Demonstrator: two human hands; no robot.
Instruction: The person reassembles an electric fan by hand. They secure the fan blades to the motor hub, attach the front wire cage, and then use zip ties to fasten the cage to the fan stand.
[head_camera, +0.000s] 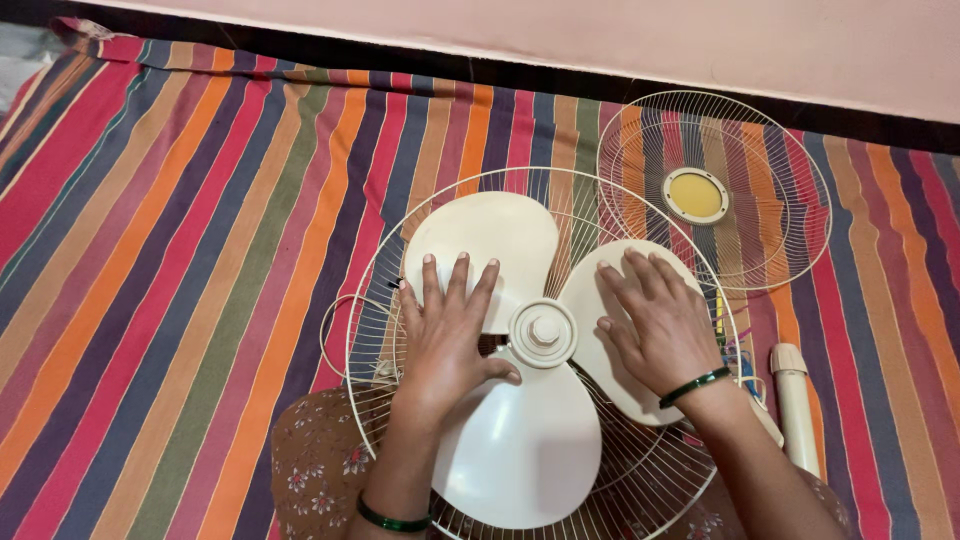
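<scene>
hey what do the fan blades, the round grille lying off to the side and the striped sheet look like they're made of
Fan blades: likely moulded plastic, cream, smooth with a soft sheen; both hands lie flat on them.
Loose grille: thin metal wire, seemingly pale coated, fine radial spokes round a yellow centre disc, probably plastic.
Striped sheet: woven cloth, probably cotton, matte, with slight wrinkles.

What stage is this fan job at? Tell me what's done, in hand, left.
Done: the front grille lies off, beside the fan. In hand: left hand and right hand press flat on the blade, seated on its hub over the rear grille. Left: front grille not yet on.
</scene>
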